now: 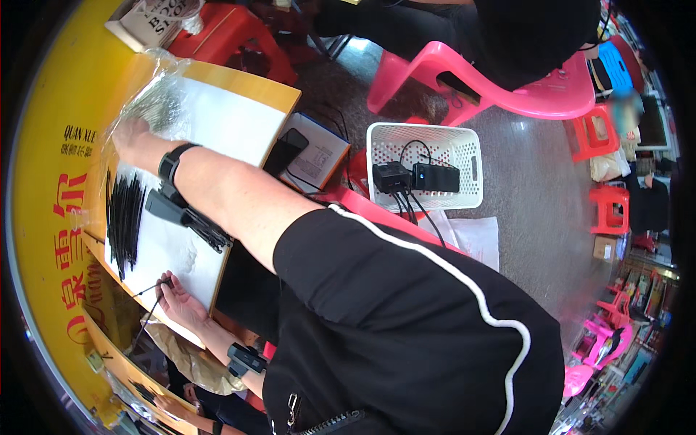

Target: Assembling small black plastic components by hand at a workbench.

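My left hand [181, 301] is closed, its thumb and fingers pinching a thin black strip [148, 287] near the worktop's edge. Stretched across the white worktop [239, 119], my right arm ends with my right hand [132, 140] at a clear plastic bag [170, 69] of thin pale green strands [158, 104]. That hand's fingers are blurred and partly covered by the film. Between the hands lies a pile of thin black strips [125, 225] side by side. A second bundle of black strips [210, 233] shows just beyond my right forearm. Both my wrists wear black straps.
A yellow panel [51, 167] borders the worktop. Beside it are a dark phone-like object [288, 148], a white basket [475, 174] with black devices and cables, and a red stool [232, 36]. Someone sits on a pink chair [558, 98]; another person's hand [170, 406] works nearby.
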Tool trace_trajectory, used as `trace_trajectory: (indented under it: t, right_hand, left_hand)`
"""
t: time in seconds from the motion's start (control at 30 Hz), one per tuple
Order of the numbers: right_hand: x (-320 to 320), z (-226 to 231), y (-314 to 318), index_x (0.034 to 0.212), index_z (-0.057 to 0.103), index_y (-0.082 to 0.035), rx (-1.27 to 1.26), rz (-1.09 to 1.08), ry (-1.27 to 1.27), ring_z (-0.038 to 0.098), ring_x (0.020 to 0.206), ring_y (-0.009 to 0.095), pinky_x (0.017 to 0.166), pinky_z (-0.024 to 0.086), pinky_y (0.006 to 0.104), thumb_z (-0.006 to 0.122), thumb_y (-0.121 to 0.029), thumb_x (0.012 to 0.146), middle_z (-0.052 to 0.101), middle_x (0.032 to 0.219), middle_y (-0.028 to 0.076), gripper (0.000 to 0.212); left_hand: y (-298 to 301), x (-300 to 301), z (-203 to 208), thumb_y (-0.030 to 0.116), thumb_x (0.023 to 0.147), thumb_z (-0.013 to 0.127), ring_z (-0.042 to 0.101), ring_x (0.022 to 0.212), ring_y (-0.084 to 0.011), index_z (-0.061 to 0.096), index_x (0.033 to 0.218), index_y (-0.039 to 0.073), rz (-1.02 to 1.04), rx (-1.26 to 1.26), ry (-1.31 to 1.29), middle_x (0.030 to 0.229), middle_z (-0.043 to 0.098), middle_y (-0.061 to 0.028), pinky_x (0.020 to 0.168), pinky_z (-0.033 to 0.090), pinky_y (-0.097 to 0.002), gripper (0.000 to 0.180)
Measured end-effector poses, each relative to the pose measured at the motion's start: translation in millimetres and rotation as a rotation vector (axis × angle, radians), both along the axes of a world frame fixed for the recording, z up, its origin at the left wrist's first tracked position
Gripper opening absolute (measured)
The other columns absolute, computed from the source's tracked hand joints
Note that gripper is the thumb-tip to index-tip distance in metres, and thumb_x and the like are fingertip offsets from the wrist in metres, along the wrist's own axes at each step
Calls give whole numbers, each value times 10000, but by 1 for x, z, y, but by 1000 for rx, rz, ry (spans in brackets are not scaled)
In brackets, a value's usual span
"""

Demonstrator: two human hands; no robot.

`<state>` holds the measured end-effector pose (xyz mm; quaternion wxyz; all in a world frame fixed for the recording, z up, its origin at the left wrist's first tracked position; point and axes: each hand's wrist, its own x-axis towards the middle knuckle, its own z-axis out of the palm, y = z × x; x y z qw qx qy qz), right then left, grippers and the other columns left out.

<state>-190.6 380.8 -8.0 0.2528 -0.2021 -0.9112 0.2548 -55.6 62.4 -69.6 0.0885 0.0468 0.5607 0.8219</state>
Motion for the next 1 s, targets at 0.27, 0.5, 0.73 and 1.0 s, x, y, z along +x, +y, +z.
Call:
trace_trajectory:
  t: [0.27, 0.5, 0.73, 1.0]
  right_hand:
    - [-4, 4, -16, 937, 706, -121, -31, 174, -202, 631, 964, 226, 732, 516, 334, 604, -142, 766, 670, 966, 57, 200]
    - [-5, -41, 24, 769, 665, 14, -338, 165, -88, 634, 761, 379, 691, 508, 461, 499, -95, 770, 637, 786, 229, 197]
    - [6, -14, 56, 773, 677, -2, -406, 320, -50, 621, 680, 259, 616, 489, 357, 608, -213, 777, 666, 788, 153, 222]
    - [64, 34, 43, 1010, 556, 3, -1525, 537, -99, 584, 681, 128, 621, 503, 252, 532, -89, 884, 641, 904, 178, 158]
  left_hand:
    - [-1, 2, 16, 65, 939, 482, 584, 1014, -232, 538, 1050, -28, 51, -58, 33, 1064, 597, -152, 879, 489, -291, 155]
    - [14, 2, 12, 34, 923, 499, 609, 934, -204, 555, 1060, 3, 7, 34, -29, 1001, 607, -127, 805, 533, -288, 152]
    - [16, 18, 31, 31, 915, 508, 623, 930, -236, 540, 1023, 9, 115, 134, -93, 990, 607, -135, 782, 543, -307, 115]
    - [16, 18, 37, 14, 907, 513, 634, 923, -255, 485, 970, 31, 115, 214, -164, 981, 608, -158, 761, 553, -286, 71]
